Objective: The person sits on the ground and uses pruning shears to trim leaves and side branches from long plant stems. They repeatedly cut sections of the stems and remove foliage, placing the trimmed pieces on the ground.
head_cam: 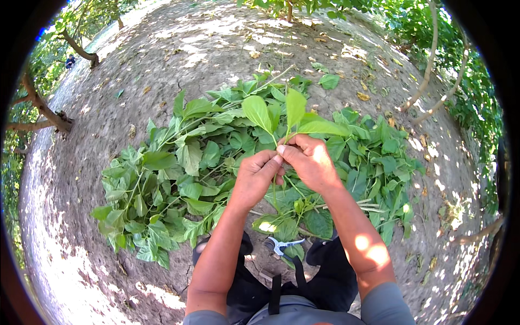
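Observation:
My left hand (256, 176) and my right hand (312, 162) meet in front of me, thumbs and fingertips pinching the thin stem of a green leafy shoot (260, 113). Its broad pale leaves fan out above my fingers, and the stem trails below my left hand. Under my hands lies a large heap of cut leafy branches (191, 158). Another bundle of leafy shoots (378, 156) lies to the right, with pale bare stem ends (367, 207) beneath my right forearm. Pruning shears (280, 245) rest on the ground between my feet.
Dry, cracked soil (134, 73) with scattered fallen leaves surrounds the heap. Tree trunks stand at the left (44, 107) and the right (424, 77). Far off at the upper left is another person (70, 62). Dark straps (275, 294) hang at my waist.

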`<action>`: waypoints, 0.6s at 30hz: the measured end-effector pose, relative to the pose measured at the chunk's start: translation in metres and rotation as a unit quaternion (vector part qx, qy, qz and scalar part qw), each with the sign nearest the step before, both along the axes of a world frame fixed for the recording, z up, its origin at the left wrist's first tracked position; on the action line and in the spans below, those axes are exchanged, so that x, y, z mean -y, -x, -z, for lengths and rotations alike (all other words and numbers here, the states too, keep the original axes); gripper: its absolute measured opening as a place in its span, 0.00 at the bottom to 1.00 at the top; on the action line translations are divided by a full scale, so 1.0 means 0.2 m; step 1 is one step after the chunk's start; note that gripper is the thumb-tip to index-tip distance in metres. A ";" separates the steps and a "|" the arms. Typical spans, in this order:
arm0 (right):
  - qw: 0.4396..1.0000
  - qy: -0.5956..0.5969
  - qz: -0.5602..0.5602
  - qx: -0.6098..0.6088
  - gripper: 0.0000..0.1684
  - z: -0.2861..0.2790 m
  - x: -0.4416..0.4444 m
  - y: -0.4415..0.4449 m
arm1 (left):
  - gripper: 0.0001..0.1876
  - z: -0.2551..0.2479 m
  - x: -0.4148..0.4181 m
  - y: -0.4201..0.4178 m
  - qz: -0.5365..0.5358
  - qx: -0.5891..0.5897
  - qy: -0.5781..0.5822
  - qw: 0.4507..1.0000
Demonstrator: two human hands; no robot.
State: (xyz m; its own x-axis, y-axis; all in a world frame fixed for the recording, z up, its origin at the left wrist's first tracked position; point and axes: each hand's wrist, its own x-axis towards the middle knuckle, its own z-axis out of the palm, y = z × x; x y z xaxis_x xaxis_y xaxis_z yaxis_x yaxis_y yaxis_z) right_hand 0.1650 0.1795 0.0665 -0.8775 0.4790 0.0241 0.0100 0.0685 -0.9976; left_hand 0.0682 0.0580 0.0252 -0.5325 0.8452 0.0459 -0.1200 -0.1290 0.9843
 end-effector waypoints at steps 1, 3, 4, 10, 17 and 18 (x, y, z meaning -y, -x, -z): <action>0.999 -0.032 0.002 0.000 0.10 0.02 -0.01 0.00 | 0.09 -0.01 0.00 -0.01 -0.014 0.019 0.005 1.000; 0.997 -0.073 0.009 0.014 0.11 0.02 -0.01 -0.01 | 0.10 -0.03 0.00 -0.02 -0.040 0.057 0.016 0.997; 0.996 -0.081 0.013 0.027 0.12 0.02 0.00 -0.01 | 0.09 -0.03 0.00 -0.02 -0.047 0.060 0.016 0.997; 0.999 -0.021 0.025 0.028 0.11 0.01 0.03 -0.04 | 0.09 -0.03 -0.02 -0.04 -0.084 0.038 0.019 0.996; 0.992 0.039 0.050 -0.106 0.10 0.03 0.03 -0.03 | 0.08 0.00 -0.06 -0.04 -0.109 -0.010 0.020 0.994; 0.994 0.025 0.054 -0.095 0.10 0.03 0.03 -0.03 | 0.08 0.00 -0.06 -0.05 -0.113 -0.020 0.020 0.993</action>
